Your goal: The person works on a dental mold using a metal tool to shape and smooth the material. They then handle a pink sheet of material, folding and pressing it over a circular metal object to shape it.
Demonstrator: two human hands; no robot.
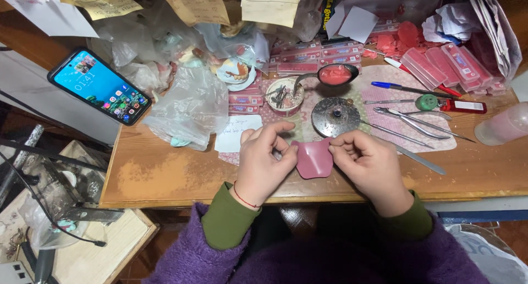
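1. Hidden bits: the lower part of the pink sheet [313, 158] sits between the palms, its side edges are covered by fingertips; both forearms run out of the bottom of the view under purple fuzzy sleeves with green cuffs
2. Paper notes at the top are cut off; the plastic bags [190, 105] are crumpled and see-through, contents hard to make out
3. Pink sheet is smooth, matte, roughly shield-shaped with a rounded bottom, looks soft and waxy
4. Left hand [263, 164] pinches the sheet's left edge, thumb and fingers closed on it; red thread on the wrist
5. Right hand [369, 164] pinches the right edge, fingers curled and closed on it
6. Sheet is held between both hands just over the near edge of the worn wooden table [165, 174]
7. Just beyond: round metal disc [335, 116], spoon [336, 74] with pink lumps, metal hand tools [412, 124], small tub [284, 95] of bits
8. Phone [100, 86] lies far left, screen lit
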